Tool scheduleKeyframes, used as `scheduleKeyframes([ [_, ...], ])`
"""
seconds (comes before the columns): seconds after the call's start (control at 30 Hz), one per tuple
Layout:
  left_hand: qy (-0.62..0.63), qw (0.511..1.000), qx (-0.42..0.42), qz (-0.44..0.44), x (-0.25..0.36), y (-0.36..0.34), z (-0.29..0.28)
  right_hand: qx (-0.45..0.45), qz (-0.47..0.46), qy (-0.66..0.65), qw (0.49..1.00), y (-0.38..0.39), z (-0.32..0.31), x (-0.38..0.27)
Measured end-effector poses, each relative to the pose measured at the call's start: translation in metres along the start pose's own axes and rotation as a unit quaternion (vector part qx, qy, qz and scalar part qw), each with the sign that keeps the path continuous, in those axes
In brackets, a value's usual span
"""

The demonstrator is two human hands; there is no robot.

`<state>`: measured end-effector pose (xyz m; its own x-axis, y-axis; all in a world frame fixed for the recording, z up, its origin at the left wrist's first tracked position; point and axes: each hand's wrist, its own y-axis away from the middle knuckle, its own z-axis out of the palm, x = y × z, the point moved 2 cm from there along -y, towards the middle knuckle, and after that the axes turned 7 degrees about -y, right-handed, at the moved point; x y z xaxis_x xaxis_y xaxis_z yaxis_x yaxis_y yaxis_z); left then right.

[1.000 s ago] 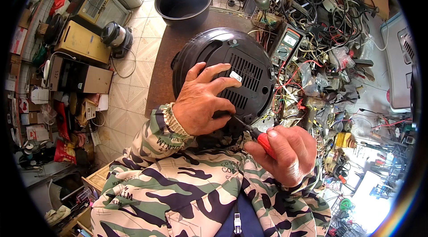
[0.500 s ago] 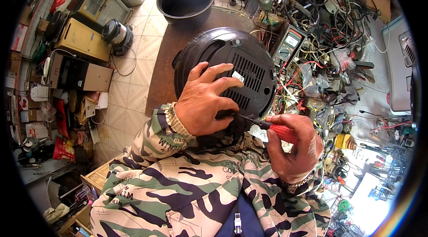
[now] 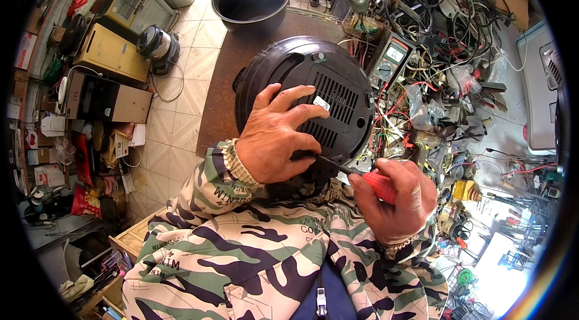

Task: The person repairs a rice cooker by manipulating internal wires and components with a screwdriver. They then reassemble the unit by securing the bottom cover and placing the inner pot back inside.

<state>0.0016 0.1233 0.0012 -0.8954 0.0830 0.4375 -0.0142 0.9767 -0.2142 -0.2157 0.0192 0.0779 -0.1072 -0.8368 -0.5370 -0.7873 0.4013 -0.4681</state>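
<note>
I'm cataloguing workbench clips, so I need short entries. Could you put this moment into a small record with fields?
Left hand: spread on the vented face of a round black appliance
Right hand: gripping a red-handled screwdriver
Screwdriver shaft: points toward the left thumb; tip unclear
Surface: brown tabletop
Beyond the appliance: black pot
Right of the appliance: multimeter, display lit; tangled cables

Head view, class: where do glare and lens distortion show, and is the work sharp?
Head view: glare bleaches the lower right, a rainbow streak by the dark rim; head view: the pale case bows at far right; head view: vented black base and red-handled screwdriver look fairly sharp.
</note>
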Motion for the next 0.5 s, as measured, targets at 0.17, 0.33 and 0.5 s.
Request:
scheduleKeyframes([
  [0.17,-0.004,1.0,-0.003,-0.005,0.0,0.0,0.0,-0.001,0.013,-0.069,0.998,-0.011,0.0,0.005],
  [0.33,-0.001,1.0,0.001,-0.009,0.0,-0.001,0.001,-0.082,0.005,-0.019,0.996,-0.017,-0.013,-0.001],
  [0.5,-0.007,1.0,-0.002,-0.01,0.001,-0.001,0.001,-0.068,-0.013,-0.056,0.996,-0.03,-0.01,0.0],
])
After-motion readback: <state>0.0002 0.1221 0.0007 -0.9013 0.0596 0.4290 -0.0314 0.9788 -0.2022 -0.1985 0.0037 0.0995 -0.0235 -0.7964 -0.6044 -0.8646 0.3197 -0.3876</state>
